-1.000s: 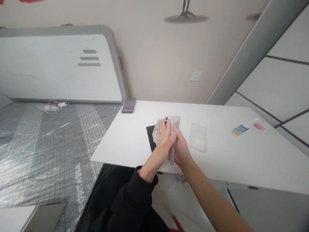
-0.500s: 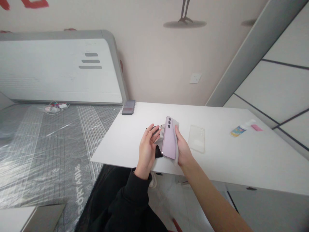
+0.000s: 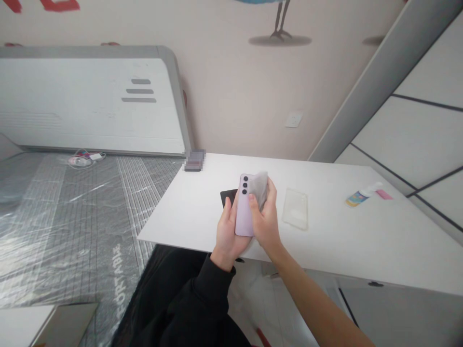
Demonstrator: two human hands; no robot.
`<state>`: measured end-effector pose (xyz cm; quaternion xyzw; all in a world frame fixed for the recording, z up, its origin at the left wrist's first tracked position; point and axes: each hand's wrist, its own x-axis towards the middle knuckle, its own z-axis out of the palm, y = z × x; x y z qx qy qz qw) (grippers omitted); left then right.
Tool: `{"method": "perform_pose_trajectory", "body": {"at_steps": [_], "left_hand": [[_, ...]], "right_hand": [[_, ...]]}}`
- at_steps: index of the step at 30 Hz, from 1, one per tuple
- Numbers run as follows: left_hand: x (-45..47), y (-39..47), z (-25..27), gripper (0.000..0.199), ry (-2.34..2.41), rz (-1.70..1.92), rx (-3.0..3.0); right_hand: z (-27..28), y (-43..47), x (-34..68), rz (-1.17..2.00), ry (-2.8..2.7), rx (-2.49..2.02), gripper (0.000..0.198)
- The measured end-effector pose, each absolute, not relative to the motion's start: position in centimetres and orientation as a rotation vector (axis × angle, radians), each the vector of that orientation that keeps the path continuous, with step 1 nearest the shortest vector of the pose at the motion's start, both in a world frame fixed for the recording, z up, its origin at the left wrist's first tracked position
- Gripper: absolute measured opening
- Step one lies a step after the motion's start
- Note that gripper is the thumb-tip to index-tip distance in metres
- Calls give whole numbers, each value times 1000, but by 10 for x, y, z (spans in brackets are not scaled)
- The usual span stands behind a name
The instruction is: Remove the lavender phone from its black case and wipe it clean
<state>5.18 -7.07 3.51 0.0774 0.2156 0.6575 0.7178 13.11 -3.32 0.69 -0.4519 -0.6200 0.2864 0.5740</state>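
White table [image 3: 361, 241] against a beige wall, plastic-wrapped mattress off its left edge, big white appliance lying behind that

Left hand [image 3: 227, 231] is clamped around a lilac phone [image 3: 243, 207], fingers wrapped on its left edge and lower end, back side up with the three camera lenses at the top. Phone is held just above the near edge of the table, about the middle of its visible length, not resting on it

Right hand [image 3: 265, 219] is closed on a pale wiping cloth [image 3: 259, 185], pressing it against the upper right part of the phone back, next to the lenses

Clear phone case [image 3: 295, 208] lies flat on the table just right of the hands, empty, apart from the phone. Small spray bottle [image 3: 360, 195] lies on its side near the far right edge. Black flat pad [image 3: 227, 196] sits on the table behind the left hand, partly hidden

Progress, my read: case is already off, wiping of the back is in hand. Can't tell if the screen side is clean, it faces away. Left: finish the back, check the front, then the case is not yet refitted
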Motion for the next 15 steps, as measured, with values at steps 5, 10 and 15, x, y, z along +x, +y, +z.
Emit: {"method": "perform_pose_trajectory", "body": {"at_steps": [5,10,15], "left_hand": [[48,-72,36,66,450,1384,182],[41,-69,29,66,525,1419,149],[42,-68,25,61,565,1508,298]], "right_hand": [[2,-47,124,399,-1926,-1030,68],[-10,-70,119,280,-2175,-871,85],[-6,-59,122,357,-2118,-714,74]]}}
